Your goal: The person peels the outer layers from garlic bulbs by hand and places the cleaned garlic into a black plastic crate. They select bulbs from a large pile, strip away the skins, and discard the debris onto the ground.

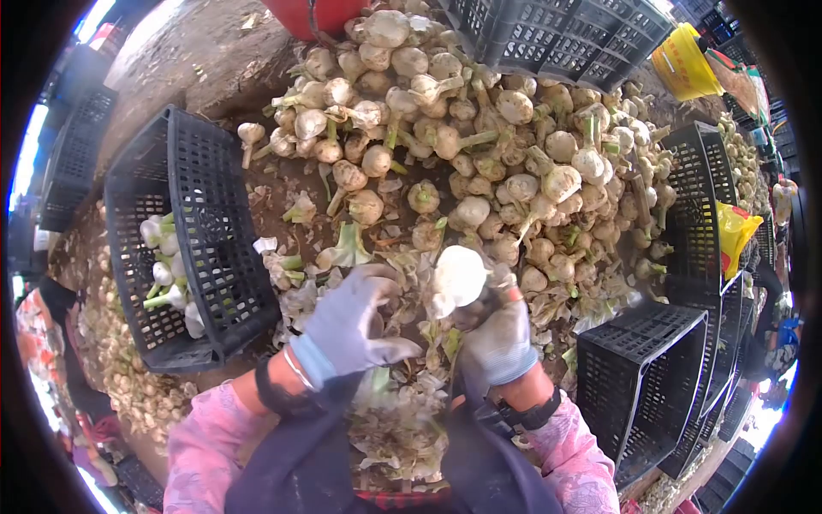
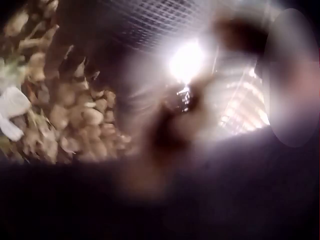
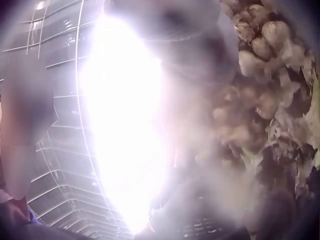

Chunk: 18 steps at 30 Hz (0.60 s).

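Note:
In the head view a white, cleaned-looking garlic bulb [image 1: 460, 276] is up against the fingers of my right hand [image 1: 499, 332], which grips it. That hand wears a pale glove with a light-blue cuff, darkened about the fingers, and a small orange patch shows by the fingertips. My left hand [image 1: 351, 321], gloved alike, is just left of the bulb with its fingers loosely bent, thumb pointing right and nothing in it. Below and between the hands lie peeled garlic skins [image 1: 398, 433]. Both wrist views are blurred and glaring, and show neither hand's hold clearly.
A large heap of unpeeled garlic [image 1: 514, 184] spreads ahead. On the left a black crate [image 1: 210, 197] holds several white bulbs with green stems. Another black crate [image 1: 642, 330] stands at right. Farther back are a crate [image 1: 556, 38], a red bucket [image 1: 317, 17] and a yellow bucket [image 1: 685, 64].

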Available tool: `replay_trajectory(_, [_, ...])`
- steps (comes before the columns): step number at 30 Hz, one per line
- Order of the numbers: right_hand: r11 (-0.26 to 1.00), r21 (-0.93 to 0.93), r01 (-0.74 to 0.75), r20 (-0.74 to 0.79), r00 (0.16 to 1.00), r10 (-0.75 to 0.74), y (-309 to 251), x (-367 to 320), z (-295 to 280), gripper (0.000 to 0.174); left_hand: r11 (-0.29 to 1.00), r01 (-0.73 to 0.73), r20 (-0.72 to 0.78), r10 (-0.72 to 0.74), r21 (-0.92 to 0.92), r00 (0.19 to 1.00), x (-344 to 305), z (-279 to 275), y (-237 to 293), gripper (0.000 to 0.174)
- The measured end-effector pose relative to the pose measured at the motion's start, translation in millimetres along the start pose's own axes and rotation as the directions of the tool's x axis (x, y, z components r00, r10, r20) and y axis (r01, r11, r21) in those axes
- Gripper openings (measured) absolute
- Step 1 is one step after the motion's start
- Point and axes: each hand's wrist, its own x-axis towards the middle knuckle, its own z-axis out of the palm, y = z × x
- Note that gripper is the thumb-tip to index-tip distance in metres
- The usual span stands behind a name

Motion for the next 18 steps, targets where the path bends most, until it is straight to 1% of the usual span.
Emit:
replay_trajectory(1, [0.998, 0.002, 0.058, 0.015, 0.998, -0.058, 12.4, -1.2, -0.7, 0.03, 0.988, -0.107, -0.067, 0.115, 0.113, 0.991, 2.7, 8.7, -3.0, 0.044])
replay_trajectory(3, [0.995, -0.098, 0.035, 0.056, 0.998, -0.03, 24.7, -11.2, 7.3, 0.03, 0.967, -0.188, -0.06, 0.201, 0.174, 0.978, 8.9, 15.1, 0.7, 0.03])
replay_trajectory(4, [0.989, -0.144, 0.044, 0.017, 0.999, -0.042, 24.7, -14.7, 11.5, 0.031, 0.948, -0.225, -0.078, 0.248, 0.227, 0.966, 7.4, 15.4, -1.4, 0.026])
replay_trajectory(6, [0.999, -0.025, -0.03, 0.042, 0.999, 0.031, 16.9, -10.4, 8.1, 0.031, 0.898, -0.291, -0.106, 0.341, 0.33, 0.934, 2.7, 15.6, -9.4, 0.017])
replay_trajectory(7, [0.997, 0.033, -0.069, 0.058, 0.996, 0.067, 12.0, -7.0, 3.8, 0.031, 0.904, -0.222, -0.163, 0.297, 0.366, 0.941, 1.9, 11.7, -16.7, 0.015])
replay_trajectory(8, [0.968, 0.182, -0.171, 0.058, 0.985, 0.163, 10.5, -1.4, -6.2, 0.029, 0.904, -0.153, -0.217, 0.255, 0.398, 0.942, 2.6, 3.6, -26.9, 0.013])
replay_trajectory(9, [0.963, 0.19, -0.191, 0.108, 0.979, 0.173, 8.3, -2.5, -8.7, 0.028, 0.9, -0.084, -0.27, 0.216, 0.427, 0.938, 4.3, -5.8, -36.5, 0.011])
replay_trajectory(11, [0.951, 0.202, -0.233, 0.212, 0.959, 0.19, 6.5, -3.5, -9.6, 0.027, 0.807, 0.043, -0.423, 0.263, 0.589, 0.867, 10.3, -26.3, -52.4, 0.009])
replay_trajectory(12, [0.975, 0.127, -0.185, 0.208, 0.966, 0.156, 8.5, -3.5, -6.3, 0.028, 0.795, 0.104, -0.517, 0.283, 0.598, 0.808, 14.4, -27.1, -59.2, 0.02])
replay_trajectory(13, [0.99, 0.051, -0.134, 0.205, 0.971, 0.121, 11.7, -4.7, -1.3, 0.03, 0.985, 0.067, -0.568, 0.034, 0.157, 0.822, 12.7, -20.9, -57.6, 0.026])
replay_trajectory(14, [0.996, -0.028, -0.083, 0.202, 0.975, 0.087, 13.2, -6.8, 2.8, 0.031, 0.944, 0.044, -0.495, -0.21, -0.326, 0.843, 9.2, -8.8, -48.4, 0.032])
replay_trajectory(15, [0.954, -0.276, 0.114, 0.385, 0.923, 0.001, 10.8, -10.4, 8.9, 0.037, 0.68, 0.038, -0.317, -0.39, -0.732, 0.864, 4.1, -1.0, -40.2, 0.038])
replay_trajectory(16, [0.822, -0.456, 0.341, 0.569, 0.822, -0.025, 6.6, -13.9, 17.2, 0.047, 0.342, 0.063, -0.087, -0.404, -0.938, 0.911, 1.0, -2.1, -31.9, 0.041])
replay_trajectory(17, [0.617, -0.546, 0.567, 0.725, 0.688, 0.01, 3.2, -14.3, 22.7, 0.059, -0.042, 0.144, 0.149, -0.396, -0.989, 0.906, -1.2, -4.1, -21.6, 0.044])
replay_trajectory(18, [0.441, -0.606, 0.662, 0.756, 0.652, 0.061, -4.3, 0.0, 19.8, 0.069, 0.154, 0.203, 0.127, -0.398, -0.967, 0.908, -7.7, -22.7, -9.1, 0.045])
